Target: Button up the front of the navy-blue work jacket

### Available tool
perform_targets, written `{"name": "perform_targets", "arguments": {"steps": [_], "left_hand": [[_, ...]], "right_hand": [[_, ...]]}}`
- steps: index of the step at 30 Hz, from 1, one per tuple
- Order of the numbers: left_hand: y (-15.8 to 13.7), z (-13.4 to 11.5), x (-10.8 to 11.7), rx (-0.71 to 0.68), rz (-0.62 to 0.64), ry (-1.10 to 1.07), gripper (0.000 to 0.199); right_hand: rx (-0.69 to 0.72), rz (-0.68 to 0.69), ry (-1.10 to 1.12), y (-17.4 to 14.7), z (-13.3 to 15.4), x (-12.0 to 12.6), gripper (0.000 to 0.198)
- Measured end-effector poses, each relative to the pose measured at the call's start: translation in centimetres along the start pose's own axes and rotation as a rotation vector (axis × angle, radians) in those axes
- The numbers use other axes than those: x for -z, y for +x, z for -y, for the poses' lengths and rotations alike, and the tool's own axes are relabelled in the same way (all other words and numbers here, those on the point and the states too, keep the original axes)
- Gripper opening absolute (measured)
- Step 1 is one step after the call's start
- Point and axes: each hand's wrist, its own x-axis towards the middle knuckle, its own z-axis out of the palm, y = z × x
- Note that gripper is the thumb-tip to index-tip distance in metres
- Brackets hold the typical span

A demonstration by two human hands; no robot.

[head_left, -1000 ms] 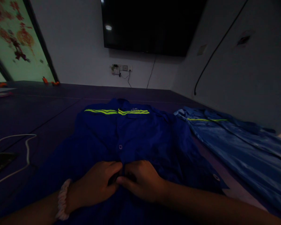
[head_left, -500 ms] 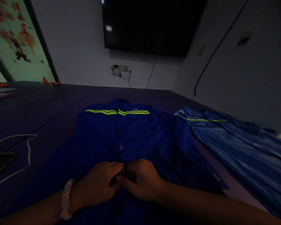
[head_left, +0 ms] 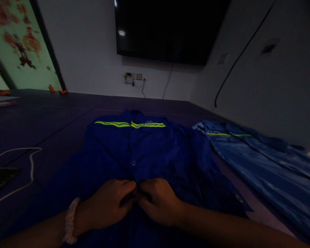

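Note:
A dark blue work jacket lies face up on the floor, collar away from me, with a yellow-green stripe across its chest. Low on its front placket, my left hand, a pale scrunchie on the wrist, pinches the cloth. My right hand is closed on the placket just beside it, the fingertips of both hands nearly meeting. Whatever lies between the fingertips is hidden. Above the hands a round button shows on the placket.
A lighter blue garment with a yellow stripe is spread at the right. On the left lie a white cable and a dark flat device. A large television hangs on the back wall above sockets.
My right thumb has drawn back slightly from the left fingers. Both hands stay at the same spot on the placket, and the camera view has shifted a little.

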Motion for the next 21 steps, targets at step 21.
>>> {"name": "perform_targets", "arguments": {"steps": [21], "left_hand": [[0.00,0.13,-0.12,0.023,-0.022,0.012,0.010]], "right_hand": [[0.044,0.005,-0.024,-0.15,0.02,-0.01,0.012]]}}
